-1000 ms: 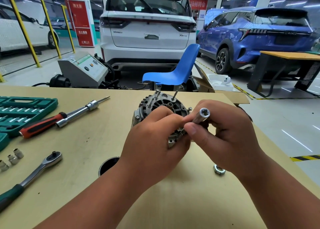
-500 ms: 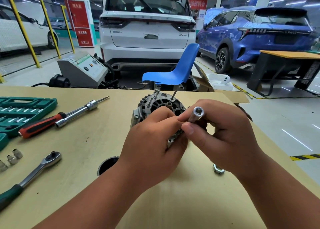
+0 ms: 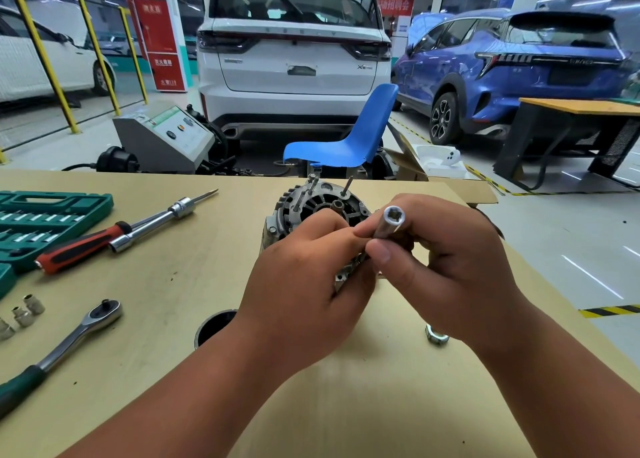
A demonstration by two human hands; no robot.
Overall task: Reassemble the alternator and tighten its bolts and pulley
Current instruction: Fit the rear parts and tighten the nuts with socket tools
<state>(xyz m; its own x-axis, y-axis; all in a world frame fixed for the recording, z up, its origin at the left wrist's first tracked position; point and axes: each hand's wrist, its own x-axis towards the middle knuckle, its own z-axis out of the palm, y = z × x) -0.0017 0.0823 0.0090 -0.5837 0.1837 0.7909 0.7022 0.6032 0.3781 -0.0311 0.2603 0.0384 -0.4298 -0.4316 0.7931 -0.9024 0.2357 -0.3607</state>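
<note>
The alternator (image 3: 311, 208) sits tilted on its edge on the table (image 3: 173, 284). I have my left hand (image 3: 304, 284) curled over its near side to hold it, and my right hand (image 3: 446, 270) pinching a deep socket (image 3: 389, 224). The socket's lower end is hidden behind the hands, probably over a bolt, so a crooked seat could round the head or cross-thread it. The long bolts (image 3: 347, 187) at the far side stand proud, and a slack grip would let the alternator roll.

Tan wooden tabletop (image 3: 166, 284) open left of the grey ribbed alternator (image 3: 304, 201); left hand (image 3: 304, 284) on it and right hand (image 3: 450, 270) pinching a chrome tubular socket (image 3: 388, 225) block its near side; round black hole (image 3: 212, 326) and steel hex nut (image 3: 437, 336) flank the wrists.
</note>
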